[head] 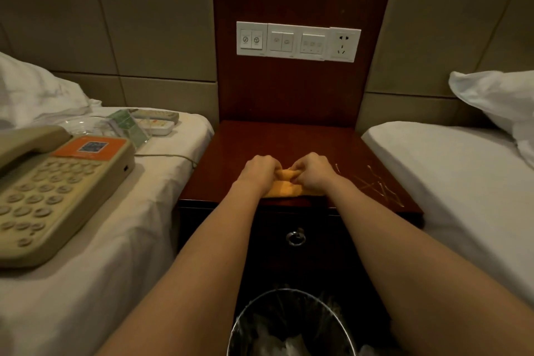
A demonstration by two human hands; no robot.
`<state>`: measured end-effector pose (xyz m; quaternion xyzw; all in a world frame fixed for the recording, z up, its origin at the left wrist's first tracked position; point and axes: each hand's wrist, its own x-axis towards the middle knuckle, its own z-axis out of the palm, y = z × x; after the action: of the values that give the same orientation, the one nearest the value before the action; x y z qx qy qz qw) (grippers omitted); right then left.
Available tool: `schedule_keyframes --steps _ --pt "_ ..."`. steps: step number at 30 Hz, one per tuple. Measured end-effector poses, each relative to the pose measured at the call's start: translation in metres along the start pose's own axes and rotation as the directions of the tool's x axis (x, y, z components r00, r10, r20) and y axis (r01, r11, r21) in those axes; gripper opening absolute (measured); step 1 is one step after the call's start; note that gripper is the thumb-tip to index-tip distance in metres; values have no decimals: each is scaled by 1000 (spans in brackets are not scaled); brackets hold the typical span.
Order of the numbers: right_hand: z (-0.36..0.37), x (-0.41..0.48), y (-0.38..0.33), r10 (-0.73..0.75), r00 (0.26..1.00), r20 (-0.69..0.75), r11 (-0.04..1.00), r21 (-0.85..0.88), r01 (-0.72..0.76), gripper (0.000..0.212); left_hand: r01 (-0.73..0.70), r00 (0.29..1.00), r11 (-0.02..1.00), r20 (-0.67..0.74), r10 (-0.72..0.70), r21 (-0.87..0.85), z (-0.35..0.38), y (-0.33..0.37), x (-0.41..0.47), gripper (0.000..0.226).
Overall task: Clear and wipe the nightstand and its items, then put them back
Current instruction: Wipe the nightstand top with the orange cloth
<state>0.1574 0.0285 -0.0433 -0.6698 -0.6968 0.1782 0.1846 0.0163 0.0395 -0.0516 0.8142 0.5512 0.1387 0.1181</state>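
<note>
A dark red wooden nightstand (289, 139) stands between two beds, its top bare apart from an orange cloth (284, 189) near the front edge. My left hand (258, 170) and my right hand (313, 172) both grip the cloth, fingers pinching its bunched upper fold. On the left bed lie the nightstand's items: a beige telephone (57, 196) with an orange label, a clear acrylic card stand (130, 127), two remote controls (159, 118) and a clear glass dish (78, 124).
A phone cord (173, 156) runs from the left bed toward the nightstand. Pale scratches (378, 185) mark the top's right side. A drawer ring pull (296, 237) sits below the edge, a lined waste bin (291, 326) on the floor. A switch and socket panel (297, 42) is on the back board.
</note>
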Motion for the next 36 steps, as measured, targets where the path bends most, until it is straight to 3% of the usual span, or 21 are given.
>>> schedule_keyframes --steps 9,16,21,24,27,36 --pt "-4 -57 -8 -18 997 70 1000 -19 19 20 -40 989 999 145 39 2 -10 25 -52 32" --pt "-11 -92 -11 -27 966 256 998 -44 40 13 -88 951 995 300 68 54 -14 41 -77 31" --pt "-20 -95 -5 -34 970 240 997 -54 48 12 -122 955 991 277 102 56 -20 51 -80 35" --pt "-35 -88 -5 -57 978 201 993 -93 77 24 -135 965 989 235 118 55 -31 58 -71 36" --pt "-48 -79 -2 -69 987 143 994 -74 80 12 -144 973 989 189 134 41 -38 61 -54 35" --pt "-69 -25 23 -96 995 31 995 -39 97 16 -142 983 990 115 143 -13 -38 64 12 35"
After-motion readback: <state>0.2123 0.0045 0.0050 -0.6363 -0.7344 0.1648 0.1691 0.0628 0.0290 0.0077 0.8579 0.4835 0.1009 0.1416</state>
